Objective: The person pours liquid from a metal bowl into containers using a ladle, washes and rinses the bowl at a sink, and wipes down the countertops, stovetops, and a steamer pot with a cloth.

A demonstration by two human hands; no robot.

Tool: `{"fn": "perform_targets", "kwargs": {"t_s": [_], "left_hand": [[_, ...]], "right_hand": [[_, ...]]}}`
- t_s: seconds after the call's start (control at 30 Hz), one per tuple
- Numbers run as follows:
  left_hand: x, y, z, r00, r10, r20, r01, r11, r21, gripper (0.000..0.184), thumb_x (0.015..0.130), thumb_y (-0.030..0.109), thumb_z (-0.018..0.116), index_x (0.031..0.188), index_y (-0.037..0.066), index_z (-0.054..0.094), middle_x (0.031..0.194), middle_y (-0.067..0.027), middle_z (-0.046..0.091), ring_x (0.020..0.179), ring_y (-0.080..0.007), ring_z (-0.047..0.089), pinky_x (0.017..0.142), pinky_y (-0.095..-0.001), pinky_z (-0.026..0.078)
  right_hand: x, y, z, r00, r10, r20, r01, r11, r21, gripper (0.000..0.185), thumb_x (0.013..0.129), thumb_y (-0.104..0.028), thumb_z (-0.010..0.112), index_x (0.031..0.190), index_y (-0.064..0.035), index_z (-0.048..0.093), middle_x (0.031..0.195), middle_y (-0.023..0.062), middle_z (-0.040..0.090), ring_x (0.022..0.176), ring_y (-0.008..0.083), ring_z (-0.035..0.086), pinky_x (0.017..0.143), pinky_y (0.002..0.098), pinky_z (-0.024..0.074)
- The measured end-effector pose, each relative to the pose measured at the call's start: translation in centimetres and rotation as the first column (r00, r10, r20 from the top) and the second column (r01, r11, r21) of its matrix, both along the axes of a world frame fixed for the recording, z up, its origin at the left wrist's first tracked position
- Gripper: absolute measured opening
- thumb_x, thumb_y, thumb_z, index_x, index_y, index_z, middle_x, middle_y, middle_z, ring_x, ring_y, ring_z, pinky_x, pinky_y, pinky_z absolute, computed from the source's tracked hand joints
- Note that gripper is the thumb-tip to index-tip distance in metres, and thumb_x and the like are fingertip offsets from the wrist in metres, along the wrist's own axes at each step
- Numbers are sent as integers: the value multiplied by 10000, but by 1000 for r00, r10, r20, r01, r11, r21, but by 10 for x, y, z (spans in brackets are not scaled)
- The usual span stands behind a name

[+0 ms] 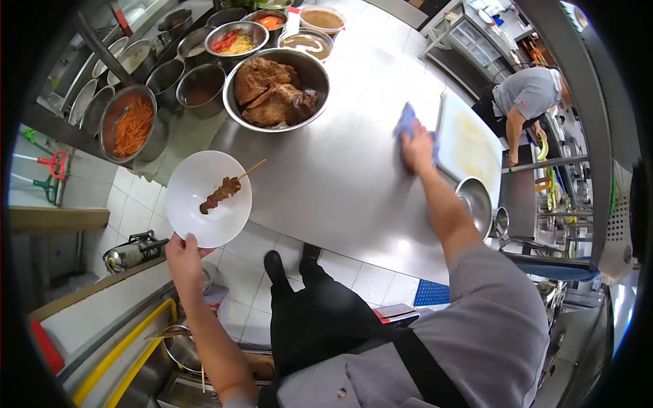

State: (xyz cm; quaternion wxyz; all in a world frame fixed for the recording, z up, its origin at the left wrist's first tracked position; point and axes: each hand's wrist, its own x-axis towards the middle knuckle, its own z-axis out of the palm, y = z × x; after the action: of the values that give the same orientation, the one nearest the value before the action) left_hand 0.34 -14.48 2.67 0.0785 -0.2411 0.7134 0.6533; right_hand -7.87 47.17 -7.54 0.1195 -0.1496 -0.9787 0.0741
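Observation:
My left hand [185,258] grips the near rim of a white bowl [185,178], thumb on the edge. A skewer of browned meat [221,195] lies in the bowl, its bare stick poking out over the upper right rim. On the steel table, my right hand [417,148] is closed on a blue cloth [406,121], just left of a white cutting board [469,139]. Part of the cloth is hidden under the hand. The bowl is held beside the table's left edge, above the floor.
A steel bowl of large roasted meat pieces [275,95] stands on the steel table [320,177], near pots, shredded carrot [134,126] and sauce tubs [321,20]. Another steel bowl [474,204] sits by my right forearm. A co-worker [527,95] bends over a counter at right.

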Motion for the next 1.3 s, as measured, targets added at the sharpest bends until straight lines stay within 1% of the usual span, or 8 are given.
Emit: {"fn": "perform_targets", "kwargs": {"t_s": [0.17,0.23,0.37,0.53,0.8,0.9,1.03,1.3], "left_hand": [[-3,7,-8,999,18,-30,-17,1000,25,307,972,35,424,1176,-137,576,1025,-184,673,813,-247,717,700,-351,648],[-14,13,-10,1000,-22,-17,22,1000,11,312,968,39,422,1175,-137,576,1025,-185,675,809,-246,717,713,-354,646],[-38,33,-28,996,-84,6,84,996,30,317,961,44,433,1174,-145,571,1023,-193,679,794,-262,718,724,-349,633],[-54,41,-54,996,-73,-52,78,992,97,317,964,51,449,1199,-143,538,1077,-217,658,873,-284,713,751,-363,634],[-48,31,-60,987,-29,-155,94,896,434,410,1011,247,554,1250,-84,519,1093,-208,655,1044,-316,661,919,-422,587],[-28,42,-56,994,89,-69,-50,902,429,461,1011,348,545,1242,-51,536,1029,-162,662,1002,-273,645,850,-377,569],[-11,17,-108,979,117,-165,-114,993,28,409,1009,376,541,1022,-23,631,866,-78,628,758,-165,559,642,-288,467],[80,-52,-177,824,-552,-127,257,564,-785,439,1031,290,505,753,-16,650,730,-122,666,723,-224,646,656,-352,487]], "right_hand": [[-95,-32,4,843,-537,-26,537,842,39,563,1015,-421,433,1445,-61,475,1505,272,424,1365,464,409,1112,590,309],[-83,-101,35,898,-172,405,133,983,122,511,994,-363,469,1340,-1,569,1406,302,518,1335,459,455,1118,586,315],[22,-244,21,980,156,-127,-157,988,2,585,923,-349,558,1376,18,521,1449,280,482,1377,447,416,1169,570,270],[161,-205,30,862,507,1,-500,850,-165,613,895,-369,608,1448,-131,492,1524,178,437,1430,373,369,1193,544,230],[116,-130,-10,737,-656,-166,668,743,30,578,1007,-381,432,1461,-23,450,1525,238,403,1427,437,336,1182,572,215],[133,-235,2,959,-263,-110,267,963,29,556,903,-237,517,1375,55,478,1403,285,500,1341,429,438,1142,537,284],[208,-290,21,925,282,-255,-312,946,-85,501,807,-129,609,1306,-99,571,1374,150,567,1307,311,515,1100,471,391],[431,-111,-26,895,-119,-429,160,985,60,530,690,46,602,1194,-109,652,1274,101,631,1207,312,574,1071,452,431]]}}
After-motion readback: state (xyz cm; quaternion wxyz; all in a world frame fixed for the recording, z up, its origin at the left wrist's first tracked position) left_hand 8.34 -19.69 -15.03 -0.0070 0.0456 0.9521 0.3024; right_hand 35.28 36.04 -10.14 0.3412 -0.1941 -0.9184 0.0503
